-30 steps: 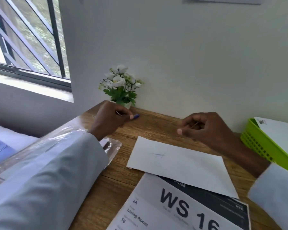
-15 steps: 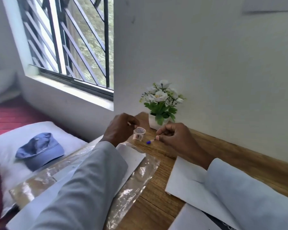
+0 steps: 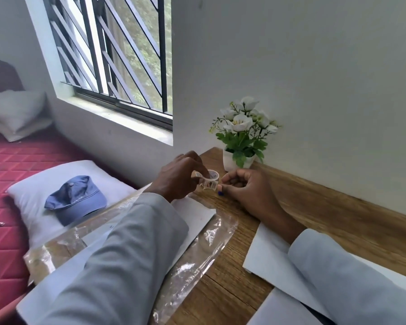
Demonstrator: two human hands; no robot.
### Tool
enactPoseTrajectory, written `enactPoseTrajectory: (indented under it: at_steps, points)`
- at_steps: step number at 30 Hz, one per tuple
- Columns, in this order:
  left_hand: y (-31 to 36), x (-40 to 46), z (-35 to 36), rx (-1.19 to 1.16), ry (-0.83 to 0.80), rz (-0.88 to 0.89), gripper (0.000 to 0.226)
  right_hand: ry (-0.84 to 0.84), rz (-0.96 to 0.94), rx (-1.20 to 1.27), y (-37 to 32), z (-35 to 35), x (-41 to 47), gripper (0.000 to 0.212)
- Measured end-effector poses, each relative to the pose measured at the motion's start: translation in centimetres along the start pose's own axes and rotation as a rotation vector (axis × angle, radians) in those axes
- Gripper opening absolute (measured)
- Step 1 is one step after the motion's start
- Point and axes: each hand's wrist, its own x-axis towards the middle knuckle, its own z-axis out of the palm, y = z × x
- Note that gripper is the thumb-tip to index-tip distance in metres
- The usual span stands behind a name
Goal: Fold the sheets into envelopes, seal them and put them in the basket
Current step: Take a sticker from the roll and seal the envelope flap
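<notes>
Mostly hidden: the basket does not show anywhere in the frame, and the lower right corner cuts off a white sheet (image 3: 263,256) that lies flat on the wooden desk (image 3: 326,216), partly under the right sleeve (image 3: 352,280).
Left hand (image 3: 178,177): at mid-frame, fingers curled round a small roll of stickers (image 3: 212,175), held just above the desk edge; the fingertips are hidden behind the roll.
Right hand (image 3: 246,186): just right of the roll, fingers curled in, thumb and forefinger pinching the loose end of the sticker strip (image 3: 209,184); a small blue thing (image 3: 220,194) shows under the thumb, too small to name.
Strip: printed with small pictures, blurred beyond reading.
Left sleeve (image 3: 117,266): grey, fills the lower left and centre, covers much of a clear plastic sleeve (image 3: 197,259) and the white paper (image 3: 195,214) inside it.
Plastic sleeve: crumpled, runs from lower centre toward the left edge of the desk, hangs past that edge.
Second printed sheet (image 3: 286,310): bottom right, only a pale corner shows.
Flower pot (image 3: 234,161): white, with white flowers and green leaves, stands against the wall just above and right of the hands.
Window (image 3: 117,55): upper left, barred, greenery blurred beyond.
Bed (image 3: 12,167): left side, red quilted mattress, a white pillow (image 3: 33,202) bearing a blue cap (image 3: 76,199); another pillow (image 3: 17,113) lies farther up the left edge.
</notes>
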Motion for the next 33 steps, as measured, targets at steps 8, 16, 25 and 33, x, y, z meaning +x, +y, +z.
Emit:
enactPoseTrajectory:
  at_steps: [8,16,25,33]
  points:
    - [0.2,0.1,0.2,-0.038,-0.014,0.059,0.024,0.025,0.059,0.070,0.2,-0.1,0.0,0.016]
    - [-0.1,0.4,0.6,-0.070,-0.011,0.060,0.029,-0.004,0.097,0.104,-0.1,-0.2,-0.1,0.018]
    - [0.0,0.4,0.4,-0.059,-0.028,0.049,0.029,-0.022,0.111,0.126,-0.5,-0.3,-0.2,0.013]
    - [0.0,0.5,0.8,-0.083,-0.015,0.048,0.031,-0.005,0.230,0.359,-1.0,-1.0,-0.5,0.013]
